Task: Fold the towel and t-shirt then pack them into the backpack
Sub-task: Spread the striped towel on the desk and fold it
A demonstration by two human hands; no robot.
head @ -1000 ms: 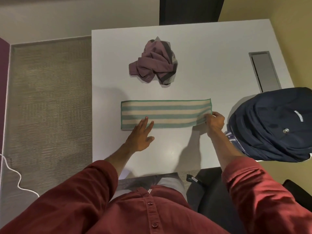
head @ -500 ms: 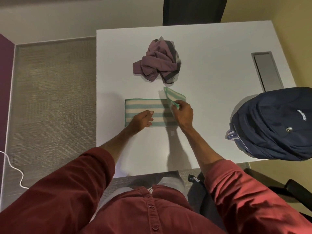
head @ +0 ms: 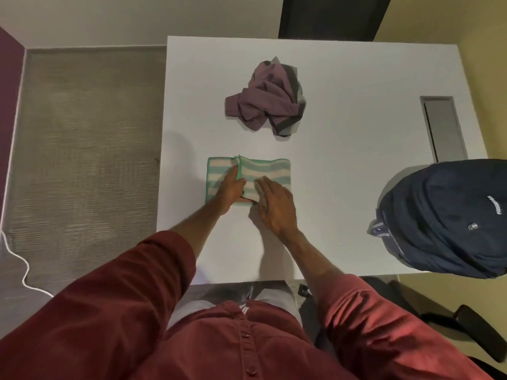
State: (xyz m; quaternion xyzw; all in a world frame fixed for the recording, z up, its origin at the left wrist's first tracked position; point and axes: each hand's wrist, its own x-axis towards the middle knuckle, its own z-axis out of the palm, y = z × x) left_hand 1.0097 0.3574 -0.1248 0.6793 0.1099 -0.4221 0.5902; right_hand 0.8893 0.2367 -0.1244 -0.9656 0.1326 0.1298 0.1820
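Two hands on the folded towel (head: 269,168)

Both of the person's hands lie on the striped green and cream towel, which sits on the near half of the white table (head: 356,187), a little left of its middle. The towel is doubled over, with its upper layer covering the right part and ending in a raised green edge that runs from front to back. A strip of the lower layer shows to the left of that edge.

The left hand (head: 229,192) rests on that uncovered strip, fingers stretched out toward the edge of the upper layer; whether the fingertips slip under the flap cannot be told. The right hand (head: 275,205) lies just beside it, fingers straight and spread, pressing on the near part of the upper layer, with its heel on the bare table. Neither hand grips anything.

Farther back on the table, well apart from the towel, the purple and grey t-shirt (head: 263,97) lies in a crumpled heap. The dark blue backpack (head: 444,215) sits at the table's near right corner and hangs over the edge. A grey cable slot (head: 441,127) is set into the table behind the backpack. Red sleeves (head: 123,283) cover both forearms up to the elbows. A white cable (head: 26,272) lies on the carpet at the left
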